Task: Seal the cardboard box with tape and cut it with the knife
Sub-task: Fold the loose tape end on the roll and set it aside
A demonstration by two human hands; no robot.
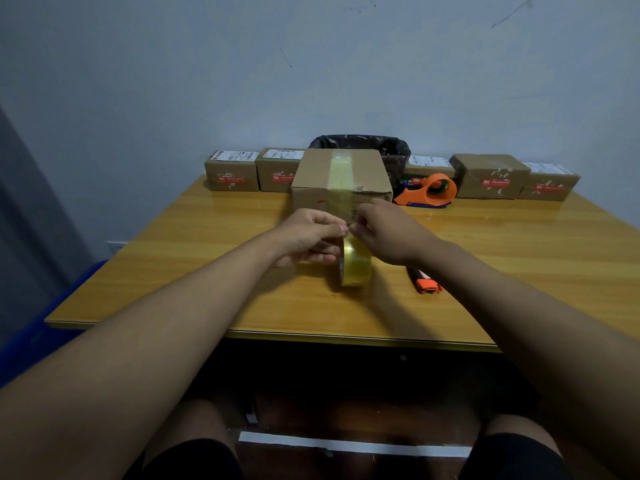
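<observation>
A brown cardboard box (311, 174) stands mid-table with a strip of clear tape running over its top and down its front face. In front of it a roll of clear yellowish tape (356, 263) stands on edge. My left hand (308, 237) grips the roll from the left. My right hand (384, 233) pinches the tape's end at the top of the roll, fingertips meeting those of the left hand. A utility knife (425, 281) with an orange and black handle lies on the table just right of the roll, partly hidden under my right forearm.
An orange tape dispenser (429, 191) sits right of the box. Several small labelled cardboard parcels (231, 171) line the back edge of the wooden table (173, 271), around a black-lined bin (391, 150). A blue crate (45, 327) stands at the left.
</observation>
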